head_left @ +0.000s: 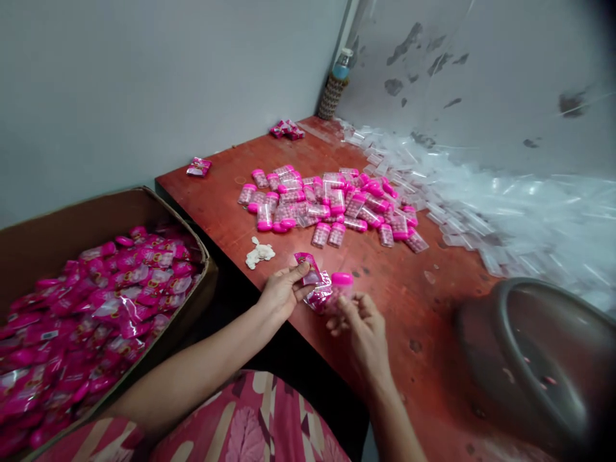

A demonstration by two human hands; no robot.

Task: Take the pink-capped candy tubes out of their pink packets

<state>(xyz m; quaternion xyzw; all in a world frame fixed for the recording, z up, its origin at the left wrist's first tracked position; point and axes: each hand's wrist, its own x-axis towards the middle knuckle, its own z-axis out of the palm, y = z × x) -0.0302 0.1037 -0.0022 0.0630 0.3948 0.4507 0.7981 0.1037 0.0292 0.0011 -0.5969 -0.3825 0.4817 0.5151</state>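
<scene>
Between thumb and fingers, my left hand (pixel 283 292) pinches a pink printed plastic pouch (pixel 317 290) at the table's near edge. Close to its right side, my right hand (pixel 360 321) has its fingers closed on a small clear bottle with a pink cap (pixel 342 280). The bottle's body is blurred and partly covered by the fingers. It touches or overlaps the pouch; I cannot tell whether any of it is inside. Beyond both hands lies a pile of similar pink-capped bottles (pixel 337 200) filled with small pink balls.
A cardboard box (pixel 206 256) of filled pink pouches (pixel 125 289) stands left of the red table (pixel 216 205). A crumpled white lump (pixel 260 252) lies near the edge. Clear plastic sleeves (pixel 520 205) heap along the right. A grey tub (pixel 505 346) sits front right; a water bottle (pixel 342 64) stands in the corner.
</scene>
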